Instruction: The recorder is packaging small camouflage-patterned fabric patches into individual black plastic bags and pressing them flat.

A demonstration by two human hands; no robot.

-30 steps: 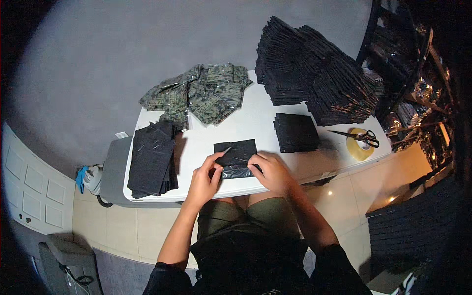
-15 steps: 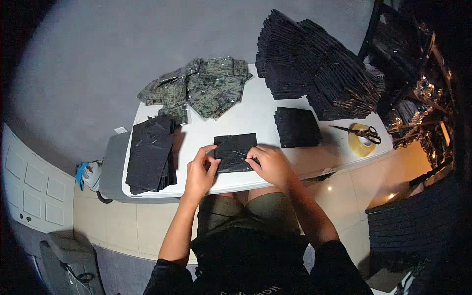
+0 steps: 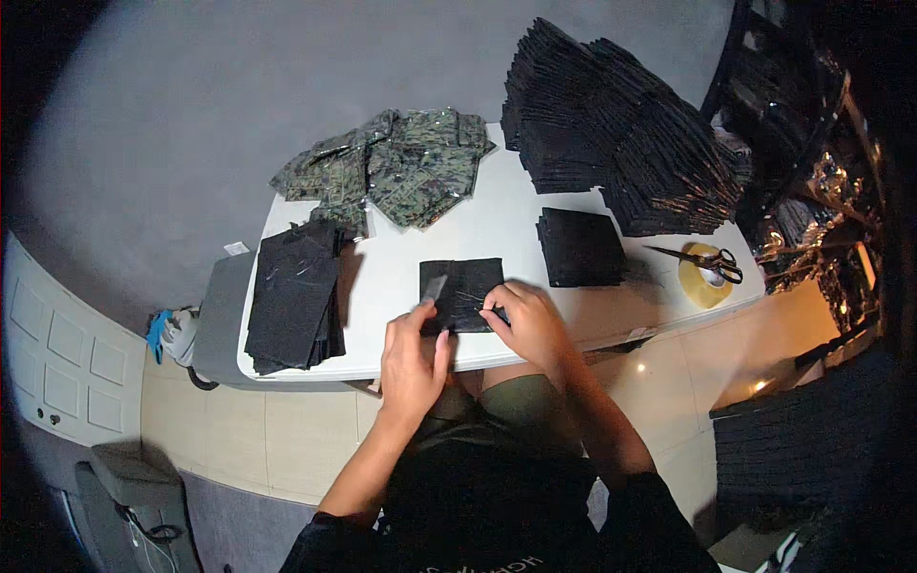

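A folded black cloth piece (image 3: 461,277) lies near the table's front edge, with several loose pale threads across it. Over its left part is my left hand (image 3: 413,358), thumb and index apart, with a small greyish strip (image 3: 437,287) at the index fingertip. The strip is blurred, and I cannot make out its kind. My right hand (image 3: 527,323) rests at the cloth's right side, thumb and index pinched on the thin threads (image 3: 473,297). Its other fingers are curled under.
Black cloth pieces (image 3: 291,296) are stacked at left, a smaller black pile (image 3: 580,248) to the right. Bagged camouflage garments (image 3: 420,172) lie at the back, beside large black stacks (image 3: 611,134). Black scissors (image 3: 702,258) rest on a tape roll (image 3: 704,286) at the white table's (image 3: 387,277) right end.
My left hand has moved right and nearer to me, and the greyish strip at its fingertip now shows more broadly. My right hand stays almost in place, still pinching the threads.
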